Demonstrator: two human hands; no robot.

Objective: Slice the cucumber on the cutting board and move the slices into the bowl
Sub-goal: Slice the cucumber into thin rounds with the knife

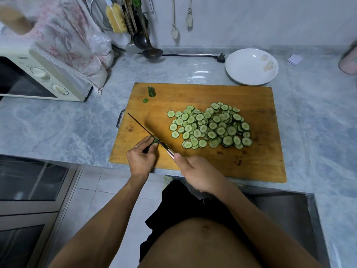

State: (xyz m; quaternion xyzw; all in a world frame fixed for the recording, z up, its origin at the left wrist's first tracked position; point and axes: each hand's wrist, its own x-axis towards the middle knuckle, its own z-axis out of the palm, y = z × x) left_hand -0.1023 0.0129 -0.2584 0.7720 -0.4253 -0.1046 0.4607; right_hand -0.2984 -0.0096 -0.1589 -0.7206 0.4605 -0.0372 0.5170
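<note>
Hazard, lower centre: left hand [140, 155] pinches the short cucumber stub [154, 144] against the knife [148, 133] gripped by right hand [199, 175]; fingertips likely nicked.

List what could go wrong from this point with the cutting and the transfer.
1. The cucumber stub is very short, so the left hand fingertips sit right beside the knife blade; a slip could cut them.
2. The bowl sits beyond the cutting board, so slices may drop onto the counter during transfer.
</note>
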